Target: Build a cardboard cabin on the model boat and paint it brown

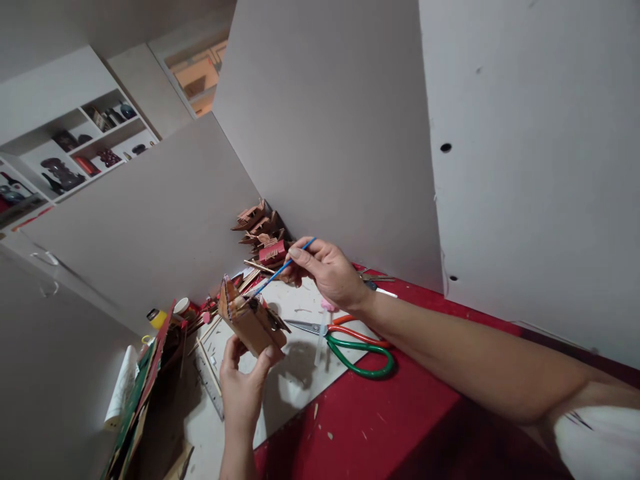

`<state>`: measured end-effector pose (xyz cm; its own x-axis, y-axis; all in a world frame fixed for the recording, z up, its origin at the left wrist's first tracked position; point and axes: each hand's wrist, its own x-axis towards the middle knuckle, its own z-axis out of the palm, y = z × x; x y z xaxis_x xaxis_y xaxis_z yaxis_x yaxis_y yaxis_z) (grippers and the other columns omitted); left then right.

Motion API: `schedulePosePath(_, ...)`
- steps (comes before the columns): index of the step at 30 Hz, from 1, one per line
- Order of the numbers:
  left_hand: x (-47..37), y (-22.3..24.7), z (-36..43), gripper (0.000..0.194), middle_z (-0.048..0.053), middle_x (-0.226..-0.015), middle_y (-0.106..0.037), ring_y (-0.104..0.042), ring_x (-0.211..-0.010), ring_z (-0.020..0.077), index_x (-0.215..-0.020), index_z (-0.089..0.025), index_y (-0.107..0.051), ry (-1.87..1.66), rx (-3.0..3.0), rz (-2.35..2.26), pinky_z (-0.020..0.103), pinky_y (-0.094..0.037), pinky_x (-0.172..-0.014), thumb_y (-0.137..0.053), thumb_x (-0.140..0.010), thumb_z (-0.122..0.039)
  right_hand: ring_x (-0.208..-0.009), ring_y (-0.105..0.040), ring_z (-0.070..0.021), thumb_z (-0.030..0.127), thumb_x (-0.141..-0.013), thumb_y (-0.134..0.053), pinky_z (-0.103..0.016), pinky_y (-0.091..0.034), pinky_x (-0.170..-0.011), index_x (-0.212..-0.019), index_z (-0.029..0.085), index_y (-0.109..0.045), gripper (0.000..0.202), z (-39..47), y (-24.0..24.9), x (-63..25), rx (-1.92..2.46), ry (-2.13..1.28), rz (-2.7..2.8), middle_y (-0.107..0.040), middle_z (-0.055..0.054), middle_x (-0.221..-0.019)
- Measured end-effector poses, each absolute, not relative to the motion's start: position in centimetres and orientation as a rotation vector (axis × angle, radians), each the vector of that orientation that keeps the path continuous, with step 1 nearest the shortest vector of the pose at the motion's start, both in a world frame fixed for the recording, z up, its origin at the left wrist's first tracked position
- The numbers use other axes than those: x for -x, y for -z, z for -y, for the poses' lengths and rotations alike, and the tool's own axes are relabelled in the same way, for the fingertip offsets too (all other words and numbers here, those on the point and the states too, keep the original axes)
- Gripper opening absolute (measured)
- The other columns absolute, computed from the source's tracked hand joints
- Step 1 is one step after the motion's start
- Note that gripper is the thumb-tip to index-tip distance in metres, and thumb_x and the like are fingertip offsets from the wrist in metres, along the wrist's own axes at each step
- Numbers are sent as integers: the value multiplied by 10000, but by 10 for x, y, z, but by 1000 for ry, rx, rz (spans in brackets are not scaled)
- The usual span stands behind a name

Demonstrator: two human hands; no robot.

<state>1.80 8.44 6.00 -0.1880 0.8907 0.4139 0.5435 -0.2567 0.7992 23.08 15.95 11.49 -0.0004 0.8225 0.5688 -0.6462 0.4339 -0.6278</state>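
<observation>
My left hand grips a small brown cardboard model from below, thumb on its near side. Between the thumb and fingers of my right hand is a thin blue paintbrush, slanting down to the left. Its tip meets or nearly meets the upper part of the model; contact cannot be made out exactly. Just beyond the model lies a pair of scissors with one orange and one green handle, on a pale work board.
A pile of brown cardboard model pieces stands in the corner. Cardboard sheets lean at the left, near a yellow jar, a white cup and a metal ruler. The table is red; grey panels enclose it.
</observation>
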Motion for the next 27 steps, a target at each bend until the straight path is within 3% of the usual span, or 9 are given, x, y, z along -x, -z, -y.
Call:
schedulePosePath(8, -20, -63, -83, 384, 53, -956, -691, -630, -899, 216, -985, -190, -644, -1434, -1740, -1646, 313, -462, -811, -762, -669, -374, -492, -588, -93, 509, -732, -729, -212, -464, -469, -772, 182, -572, 365, -159, -117, -231, 238, -1134, 1007, -682, 13, -619)
schedulePosePath(16, -21, -64, -84, 402, 68, -993, -687, -623, -936, 231, -1007, -186, -640, -1432, -1718, -1643, 324, -456, -833, -761, -675, -379, -540, -618, -99, 446, -796, -694, -202, -471, -486, -802, 190, -599, 273, -168, -115, -243, 242, -1062, 1033, -688, 14, -634)
schedulePosePath(27, -19, -62, -84, 392, 75, -964, -697, -637, -899, 222, -1005, -176, -652, -1451, -1706, -1573, 322, -477, -812, -759, -677, -364, -524, -602, -103, 441, -809, -682, -207, -442, -469, -807, 172, -590, 285, -166, -114, -237, 176, -1183, 1152, -693, -10, -634)
